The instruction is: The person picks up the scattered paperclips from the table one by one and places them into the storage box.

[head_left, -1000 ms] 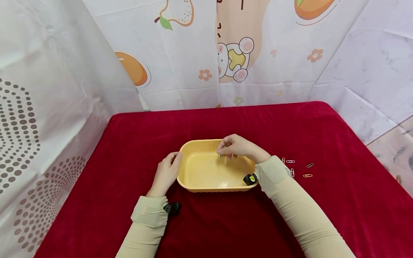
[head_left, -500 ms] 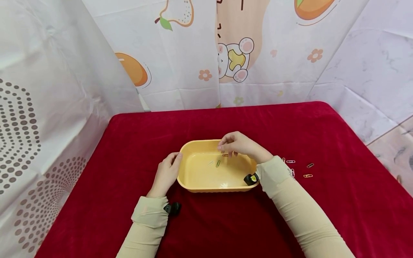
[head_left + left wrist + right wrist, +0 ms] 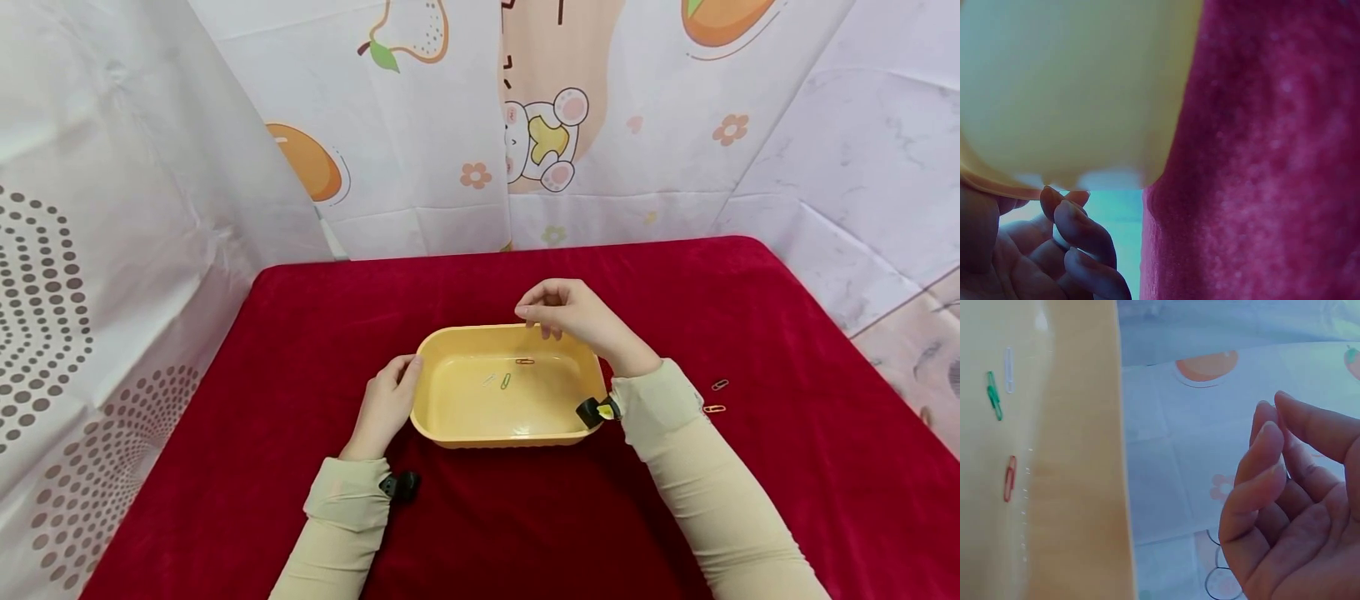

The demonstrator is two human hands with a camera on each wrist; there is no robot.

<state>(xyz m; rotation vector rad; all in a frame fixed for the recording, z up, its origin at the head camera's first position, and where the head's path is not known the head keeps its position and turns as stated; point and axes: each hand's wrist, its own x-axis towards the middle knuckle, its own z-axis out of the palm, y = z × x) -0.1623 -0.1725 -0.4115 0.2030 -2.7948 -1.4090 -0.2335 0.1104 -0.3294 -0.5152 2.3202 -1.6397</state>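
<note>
A yellow plastic tray stands on the red cloth. My left hand holds its left rim, and in the left wrist view the curled fingertips touch the tray's outer wall. Inside lie a white paper clip, a green paper clip and a red paper clip, apart from one another. My right hand hovers over the tray's far rim with loosely bent fingers. The right wrist view shows thumb and index tips close together with nothing between them.
On the cloth right of the tray lie a dark paper clip and a yellow paper clip. The right sleeve covers the cloth beside them. Printed curtains hang behind the table.
The right hand let go of the green paper clip, which now lies in the tray. It then rose away toward the far rim. The left hand stays put.
</note>
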